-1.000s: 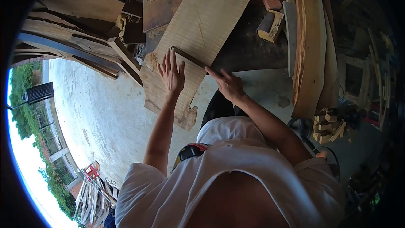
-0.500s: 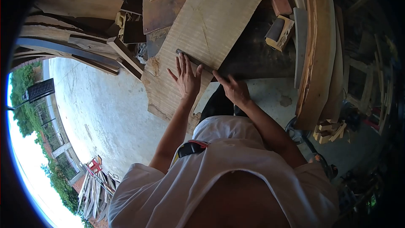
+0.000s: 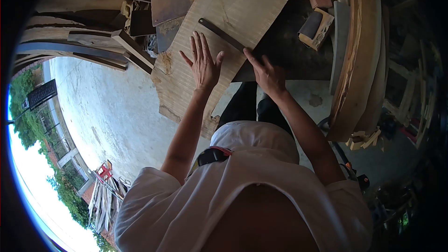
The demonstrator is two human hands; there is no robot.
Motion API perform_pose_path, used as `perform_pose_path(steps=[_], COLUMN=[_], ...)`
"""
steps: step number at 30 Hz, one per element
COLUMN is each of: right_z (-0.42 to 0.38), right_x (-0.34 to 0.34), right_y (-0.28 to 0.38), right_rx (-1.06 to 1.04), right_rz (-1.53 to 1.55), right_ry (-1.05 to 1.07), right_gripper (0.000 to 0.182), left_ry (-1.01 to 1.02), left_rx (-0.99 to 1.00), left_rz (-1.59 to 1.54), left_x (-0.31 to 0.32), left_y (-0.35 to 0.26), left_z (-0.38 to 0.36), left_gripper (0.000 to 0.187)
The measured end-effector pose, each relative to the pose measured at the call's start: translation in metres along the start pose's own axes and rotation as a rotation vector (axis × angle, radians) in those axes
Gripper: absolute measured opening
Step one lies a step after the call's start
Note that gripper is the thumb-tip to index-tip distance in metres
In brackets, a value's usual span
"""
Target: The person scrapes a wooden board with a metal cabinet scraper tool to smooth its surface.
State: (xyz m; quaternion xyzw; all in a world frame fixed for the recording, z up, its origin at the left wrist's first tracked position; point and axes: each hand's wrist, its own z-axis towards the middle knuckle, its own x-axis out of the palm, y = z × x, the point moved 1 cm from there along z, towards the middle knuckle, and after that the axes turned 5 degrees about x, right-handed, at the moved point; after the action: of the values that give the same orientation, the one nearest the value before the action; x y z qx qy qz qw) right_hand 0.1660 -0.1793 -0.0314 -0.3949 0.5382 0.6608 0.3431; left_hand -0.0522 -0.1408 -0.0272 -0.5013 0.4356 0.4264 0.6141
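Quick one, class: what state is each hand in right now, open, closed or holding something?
Left hand: open, fingers spread, over the wooden board.
Right hand: closed, holding one end of the dark strip, index finger extended.

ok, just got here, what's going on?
Someone is working bare-handed at a rough wooden board on a dark table. A narrow dark bar lies slantwise across the board. Their right hand is at the bar's near end, index finger touching it; whether it grips the bar is hard to tell. The left hand is spread open over the board, just on the near side of the bar, holding nothing.
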Motion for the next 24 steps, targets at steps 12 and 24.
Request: perform_pose_path(steps=[12, 24], right_z=[-0.013, 0.051], right_x=[0.009, -0.007], right_y=[0.006, -0.028], right_rx=[0.007, -0.009], right_rz=[0.119, 0.032], right_ry=[0.042, -0.056], right_gripper=[0.063, 0.061], left_ry=[-0.060, -0.076], left_rx=[0.019, 0.096], left_rz=[0.006, 0.056], left_x=[-0.005, 0.013], left_y=[0.008, -0.009], left_z=[0.019, 0.098], left_gripper=[0.074, 0.081])
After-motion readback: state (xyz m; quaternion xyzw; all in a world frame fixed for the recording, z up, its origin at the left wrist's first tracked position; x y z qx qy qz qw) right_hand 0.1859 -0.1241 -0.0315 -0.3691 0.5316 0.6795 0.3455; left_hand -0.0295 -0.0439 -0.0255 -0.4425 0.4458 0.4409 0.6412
